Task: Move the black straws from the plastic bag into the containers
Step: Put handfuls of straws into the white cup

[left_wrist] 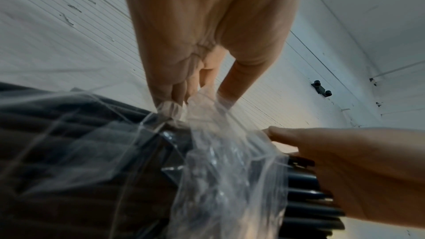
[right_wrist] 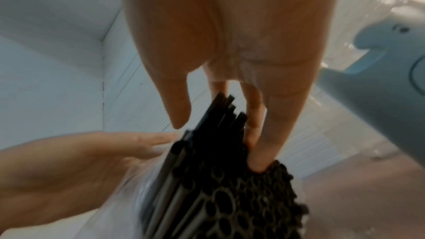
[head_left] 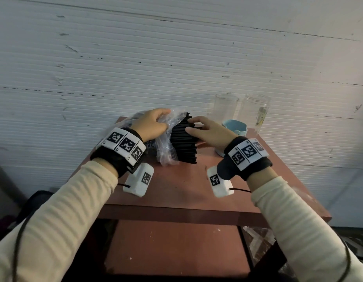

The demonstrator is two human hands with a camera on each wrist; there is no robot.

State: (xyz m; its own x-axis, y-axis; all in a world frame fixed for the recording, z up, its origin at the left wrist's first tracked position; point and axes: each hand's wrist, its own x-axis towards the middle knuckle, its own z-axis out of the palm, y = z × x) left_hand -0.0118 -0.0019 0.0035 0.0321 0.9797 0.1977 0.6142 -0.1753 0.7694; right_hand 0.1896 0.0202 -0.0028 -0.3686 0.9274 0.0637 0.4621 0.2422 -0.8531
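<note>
A thick bundle of black straws (head_left: 183,143) lies on the red table, its near ends sticking out of a clear plastic bag (head_left: 166,153). My left hand (head_left: 168,119) pinches the crumpled mouth of the bag (left_wrist: 218,161) between thumb and fingers (left_wrist: 177,95). My right hand (head_left: 188,125) reaches onto the exposed straw ends (right_wrist: 230,188). Its straight fingers (right_wrist: 264,143) press into the right side of the bundle, and the thumb (right_wrist: 178,112) hovers just left of a few raised straws. A clear glass (head_left: 224,107), a clear jar (head_left: 256,110) and a light blue cup (head_left: 235,127) stand behind my right hand.
The small red table (head_left: 176,190) stands against a white ribbed wall (head_left: 135,58), with bare tabletop near its front edge. A lower red shelf (head_left: 176,247) sits beneath it. The blue cup (right_wrist: 379,97) is close beside my right wrist.
</note>
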